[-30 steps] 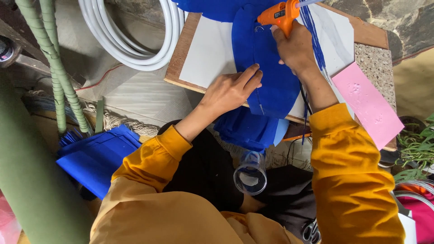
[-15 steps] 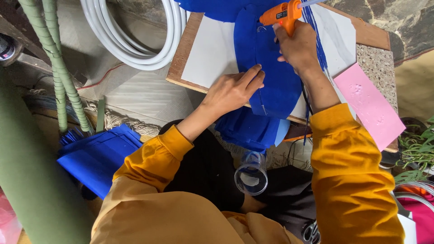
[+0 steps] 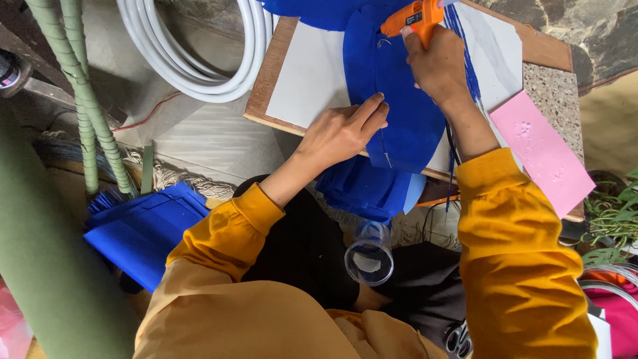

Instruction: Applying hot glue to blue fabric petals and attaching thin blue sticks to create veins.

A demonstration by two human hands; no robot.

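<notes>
Two hands at work: right hand [image 3: 438, 63] grips orange glue gun [image 3: 411, 16], left hand [image 3: 342, 129] fingers extended, flat on blue foam sheet [image 3: 405, 113].

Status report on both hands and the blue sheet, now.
Left hand flat, pressing blue foam sheet on white board. Right hand gripping orange glue gun over the sheet. Nothing between the hands.

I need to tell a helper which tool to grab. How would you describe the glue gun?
Start at the wooden board with white paper. Blue foam sheet lies across it; at its top edge the right hand grips the glue gun. It is the only orange thing there.
</notes>
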